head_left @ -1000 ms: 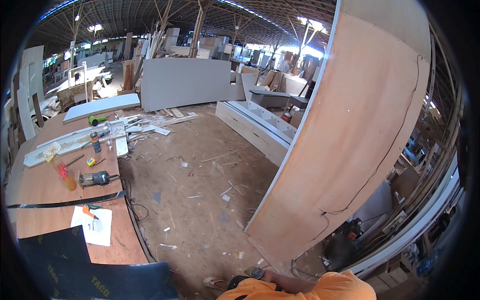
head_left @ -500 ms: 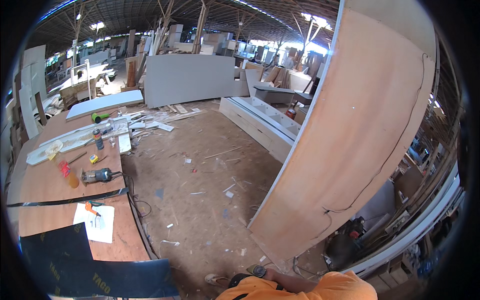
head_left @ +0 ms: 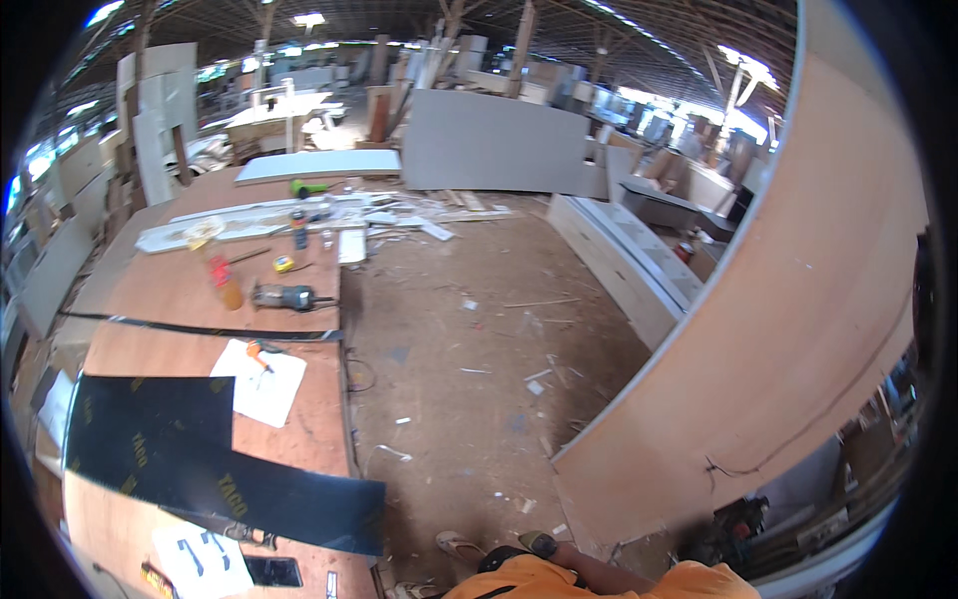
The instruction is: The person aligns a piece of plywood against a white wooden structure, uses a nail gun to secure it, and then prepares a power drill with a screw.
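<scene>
Big plywood panel (head_left: pixel 788 329) stands on edge at right, leaning, lower corner on dirt floor (head_left: pixel 469 379) near orange sleeve (head_left: pixel 599 579). Hands out of view, so grip can't be told; prob. behind panel. Left: workbench (head_left: pixel 180 290) w/ black sheet (head_left: pixel 200 469), power tool (head_left: pixel 284 297), white paper (head_left: pixel 261 384).

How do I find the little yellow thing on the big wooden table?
Look at the long plywood table on the left. Past the white paper lies a grey power tool, and just beyond it the small tape measure, the only yellow thing there.
</scene>
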Available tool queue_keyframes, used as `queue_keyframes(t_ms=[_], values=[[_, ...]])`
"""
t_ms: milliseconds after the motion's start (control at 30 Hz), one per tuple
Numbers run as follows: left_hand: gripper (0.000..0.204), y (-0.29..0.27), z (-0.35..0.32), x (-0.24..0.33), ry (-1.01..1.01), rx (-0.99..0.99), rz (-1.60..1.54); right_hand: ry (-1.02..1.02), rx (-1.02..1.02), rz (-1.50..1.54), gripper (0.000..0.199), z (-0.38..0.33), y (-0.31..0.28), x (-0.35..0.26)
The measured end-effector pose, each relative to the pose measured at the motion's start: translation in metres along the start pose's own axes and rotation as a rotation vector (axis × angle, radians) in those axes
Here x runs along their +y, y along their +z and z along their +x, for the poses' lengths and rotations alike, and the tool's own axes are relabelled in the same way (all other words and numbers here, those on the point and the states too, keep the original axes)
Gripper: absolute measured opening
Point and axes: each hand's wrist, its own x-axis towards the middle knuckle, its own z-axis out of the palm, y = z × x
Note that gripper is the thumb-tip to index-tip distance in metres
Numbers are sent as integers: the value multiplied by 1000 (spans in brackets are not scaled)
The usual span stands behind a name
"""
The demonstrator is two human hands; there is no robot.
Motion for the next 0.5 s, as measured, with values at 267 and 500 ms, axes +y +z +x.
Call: queue_keyframes(t_ms=[267,500], values=[[40,-44,-11,13,123,43,-392,-221,145,4,52,6,-17,-12],[33,61,-161,95,272,53,-309,-141,117,-8,48,44,-63,-8]])
